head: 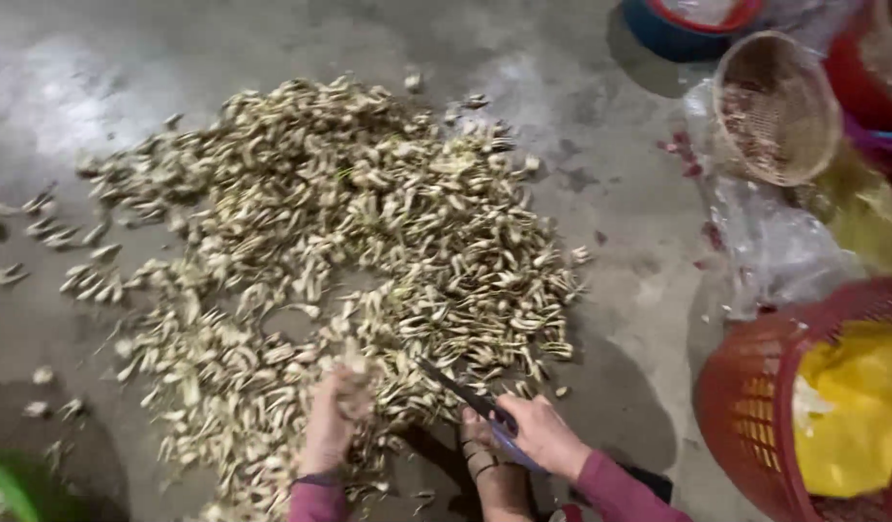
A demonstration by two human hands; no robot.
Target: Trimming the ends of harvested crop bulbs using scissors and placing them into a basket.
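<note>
The right hand (542,435) is closed around the handle of a knife (462,390), whose dark blade angles up and to the left toward the near edge of the heap. The left hand (332,418) is sunk into that near edge with its fingers curled over a few pale pieces; how firmly it holds them cannot be told, since the pieces cover the fingertips. The work in hand looks like trimming the pieces one at a time, and to do it well, I judge, the left hand should lift out a single piece clear of the rest before the blade meets it, with the fingers kept behind the cut and the edge turned away from the wrist. Beyond the hands, the heap of pale split bulbs (339,251) spreads wide over the grey concrete floor (620,319), with strays scattered to the left. To the right stands a red plastic basket (755,396) with a yellow bag inside; farther off, a woven basket (776,108) lies tipped on clear plastic sheeting (770,242).
</note>
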